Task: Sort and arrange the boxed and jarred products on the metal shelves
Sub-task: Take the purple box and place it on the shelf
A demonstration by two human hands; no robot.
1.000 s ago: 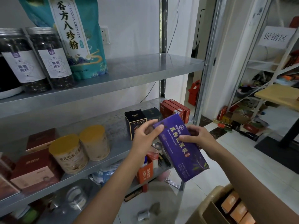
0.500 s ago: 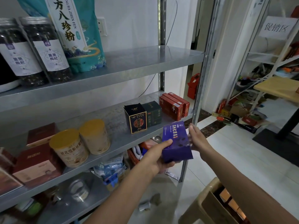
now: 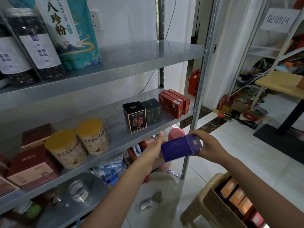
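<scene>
— Where is the purple box point(image 3: 179, 149) right now?

— Between my two hands, in the air just in front of the middle shelf point(image 3: 115, 127) and a little below its front edge. It lies roughly level, one long blue-purple side facing up at me, its small end panel turned to the right.

— How does your right hand point(image 3: 209, 145) hold it?

— My fingers point(image 3: 193, 133) curl over the top of that right end and my palm closes behind it, so the end sits clamped in my grip.

— And the left hand point(image 3: 153, 149)?

— It cradles the other end. My thumb point(image 3: 160, 135) stands straight up, clear of the carton, while the rest of my fingers pass under and behind the box; only a sliver of them shows below it, so I cannot say how tightly they bend.

— What stands on the shelf ahead of you?

— A black box point(image 3: 134, 119) touches a dark green box point(image 3: 153, 112) just above my left thumb. The red boxes point(image 3: 174, 104) stand on edge near the right upright. Two yellow-lidded cans point(image 3: 79, 143) sit side by side further left.

— Anything higher up?

— Dark jars point(image 3: 41, 53) with pale labels beside a teal bag point(image 3: 74, 35) on the top shelf.

— And by your right elbow?

— An open cardboard carton point(image 3: 212, 204) holding orange boxes point(image 3: 236, 195).
</scene>
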